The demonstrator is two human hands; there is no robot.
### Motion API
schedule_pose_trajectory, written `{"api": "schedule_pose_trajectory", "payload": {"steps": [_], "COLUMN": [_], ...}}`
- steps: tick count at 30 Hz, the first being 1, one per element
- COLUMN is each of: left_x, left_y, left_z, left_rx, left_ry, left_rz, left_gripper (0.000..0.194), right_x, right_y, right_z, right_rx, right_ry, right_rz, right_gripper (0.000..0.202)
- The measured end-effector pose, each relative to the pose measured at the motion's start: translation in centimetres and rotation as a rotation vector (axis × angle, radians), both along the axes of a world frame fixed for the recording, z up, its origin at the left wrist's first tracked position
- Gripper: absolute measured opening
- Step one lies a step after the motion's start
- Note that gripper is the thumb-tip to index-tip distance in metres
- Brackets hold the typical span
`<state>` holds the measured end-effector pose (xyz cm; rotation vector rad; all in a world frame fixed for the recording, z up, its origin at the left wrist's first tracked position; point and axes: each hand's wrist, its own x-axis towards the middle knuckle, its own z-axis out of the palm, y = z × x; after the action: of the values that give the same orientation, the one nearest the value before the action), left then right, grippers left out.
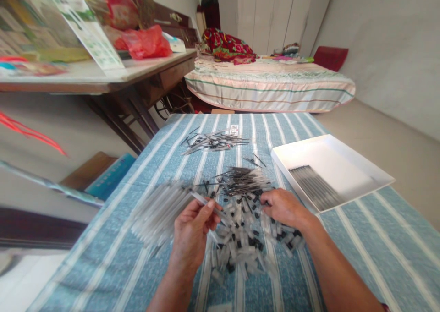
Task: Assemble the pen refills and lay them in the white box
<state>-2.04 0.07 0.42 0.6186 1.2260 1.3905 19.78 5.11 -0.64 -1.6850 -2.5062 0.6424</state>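
My left hand (pixel 195 227) is closed around a translucent pen barrel (pixel 202 198), which slants down to the right between thumb and fingers. To its left lies a pile of clear tubes (pixel 158 211). My right hand (pixel 280 205) rests at the upper right edge of a heap of clear and black caps (pixel 240 238). Its fingers are bent together over the caps, and whatever they pinch is too small to make out. Thin dark refills (pixel 240 180) lie in a bunch just beyond the caps, between the two hands.
A white box (pixel 354 165) holding a row of grey pens (pixel 314 186) sits at the right. More thin refills (pixel 215 141) are scattered farther back on the striped cloth (pixel 178 163). A wooden desk (pixel 147 69) stands at upper left, a bed (pixel 268 85) behind.
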Motion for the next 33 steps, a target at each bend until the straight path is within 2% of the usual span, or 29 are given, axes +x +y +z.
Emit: {"api": "schedule_pose_trajectory", "payload": {"steps": [8,14,19,23,33], "left_x": [-0.2,-0.4,-0.1,0.0,0.0], "left_y": [0.0,0.0,-0.1,-0.2,-0.2], "left_z": [0.2,0.1,0.5,0.5,0.4], "left_rx": [0.031,0.05,0.062,0.079,0.076], "left_ry": [-0.031,-0.043,-0.053,-0.06,-0.058], "left_rz": [0.037,0.053,0.066,0.071,0.075], "left_gripper": [0.019,0.02,0.02,0.019,0.02], "right_x": [-0.8,-1.4,-3.0,-4.0,-4.6], "right_y": [-0.3,-0.7,-1.7,-2.2,-2.4], "right_z": [0.2,-0.5,-0.2,0.0,-0.6], "right_rx": [0.05,-0.082,-0.13,-0.108,-0.113], "right_ry": [0.349,0.507,0.693,0.747,0.863], "right_rz": [0.076,0.054,0.067,0.041,-0.032], "right_gripper": [0.009,0.005,0.001,0.004,0.005]}}
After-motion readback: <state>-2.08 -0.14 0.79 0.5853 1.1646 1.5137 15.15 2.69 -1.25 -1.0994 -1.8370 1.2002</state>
